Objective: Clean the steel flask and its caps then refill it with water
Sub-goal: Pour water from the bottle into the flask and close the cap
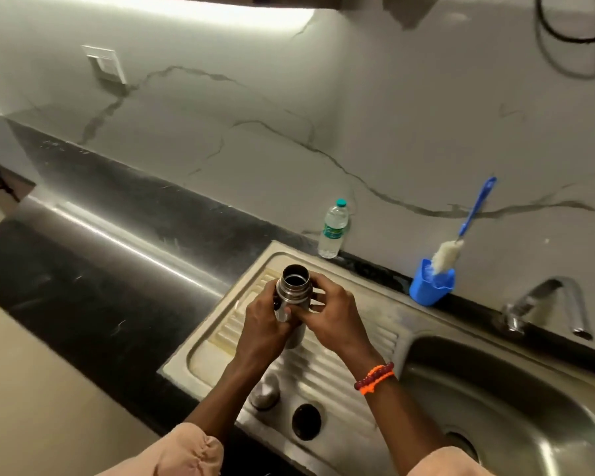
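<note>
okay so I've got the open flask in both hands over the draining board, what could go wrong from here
1. The steel flask is open and tilted, gripped by the left hand and right hand; any liquid inside could spill.
2. The steel cap and black cap lie near the draining board's front edge, under your forearms, and could be knocked off.

This is a home kitchen. A steel sink (495,400) with a ribbed draining board (323,372) is set into a dark polished stone tabletop (100,269), and a chrome tap (550,304) curves over the basin. Behind runs a pale marble-veined backsplash (289,115) carrying a white wall switch (105,65), lit from a strip under the cabinets. A blue cup (430,286) holding a bottle brush (461,235) and a plastic water bottle (334,230) stand by the wall.
</note>
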